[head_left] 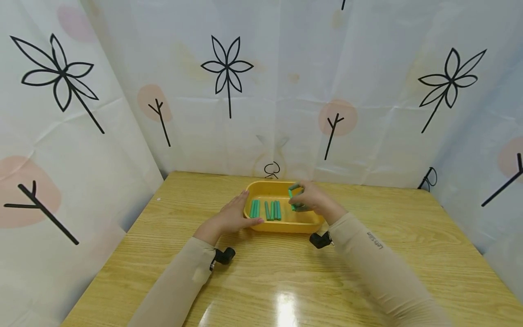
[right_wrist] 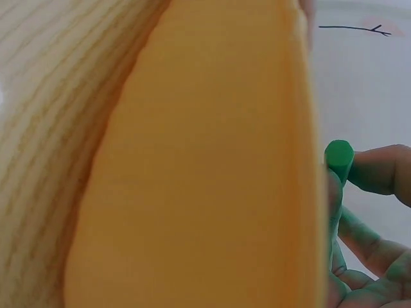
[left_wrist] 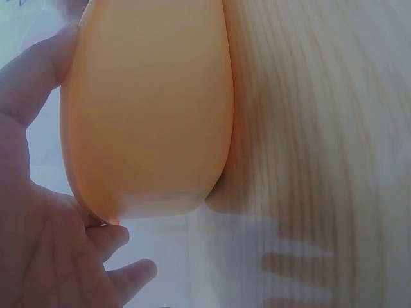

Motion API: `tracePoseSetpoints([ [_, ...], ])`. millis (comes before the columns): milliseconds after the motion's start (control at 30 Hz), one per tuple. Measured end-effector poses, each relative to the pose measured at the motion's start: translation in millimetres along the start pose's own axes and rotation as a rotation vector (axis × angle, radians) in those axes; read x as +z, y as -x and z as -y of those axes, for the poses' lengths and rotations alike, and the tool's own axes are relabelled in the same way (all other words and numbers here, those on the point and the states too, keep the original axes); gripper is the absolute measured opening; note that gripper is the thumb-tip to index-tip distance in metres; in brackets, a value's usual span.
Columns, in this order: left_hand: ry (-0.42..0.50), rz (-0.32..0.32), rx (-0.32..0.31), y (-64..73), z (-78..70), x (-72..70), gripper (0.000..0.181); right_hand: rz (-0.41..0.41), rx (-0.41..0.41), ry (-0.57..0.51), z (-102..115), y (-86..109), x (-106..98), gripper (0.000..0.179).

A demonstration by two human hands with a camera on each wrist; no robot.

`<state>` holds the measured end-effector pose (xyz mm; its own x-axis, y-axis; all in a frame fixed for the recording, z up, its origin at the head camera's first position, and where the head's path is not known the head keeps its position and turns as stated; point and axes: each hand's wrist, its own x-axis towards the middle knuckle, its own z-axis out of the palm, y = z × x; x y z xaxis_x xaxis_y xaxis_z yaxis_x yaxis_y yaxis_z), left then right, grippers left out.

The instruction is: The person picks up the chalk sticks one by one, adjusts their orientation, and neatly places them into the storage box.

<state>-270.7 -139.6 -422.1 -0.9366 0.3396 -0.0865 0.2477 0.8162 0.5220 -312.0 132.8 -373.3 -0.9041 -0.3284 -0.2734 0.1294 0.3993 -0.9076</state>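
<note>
A yellow plastic tray (head_left: 294, 227) stands near the back of the table. My left hand (head_left: 233, 217) holds its left end, thumb along the front rim and fingers at the side; the left wrist view shows the thumb on the tray's rim (left_wrist: 70, 141). Over the tray's right part, my right hand (head_left: 308, 199) pinches a green chalk stick (head_left: 291, 199) upright between thumb and fingers. Its flat end (right_wrist: 339, 154) shows in the right wrist view, with green stains on the fingers. Several green sticks (head_left: 273, 211) lie side by side on the tray's left half.
The wooden table (head_left: 253, 277) reaches back to a white printed curtain (head_left: 278, 113), which also hangs at both sides. Black wrist cameras sit under each sleeve, the right one (head_left: 320, 240) close to the tray's front. A black cord (head_left: 427, 178) lies at the back right corner.
</note>
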Motion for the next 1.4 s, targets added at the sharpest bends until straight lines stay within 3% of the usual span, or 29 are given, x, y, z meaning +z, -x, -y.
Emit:
tracePoseSetpoints([
  [600, 0.015, -0.007, -0.004, -0.1, 0.1, 0.0, 0.114, -0.017, 0.064, -0.024, -26.6, -22.0, 22.3, 0.057],
  [1400, 0.013, 0.013, 0.003, 3.0, -2.1, -3.1, 0.117, -0.069, 0.097, 0.074, -31.3, -29.3, 36.1, 0.054],
])
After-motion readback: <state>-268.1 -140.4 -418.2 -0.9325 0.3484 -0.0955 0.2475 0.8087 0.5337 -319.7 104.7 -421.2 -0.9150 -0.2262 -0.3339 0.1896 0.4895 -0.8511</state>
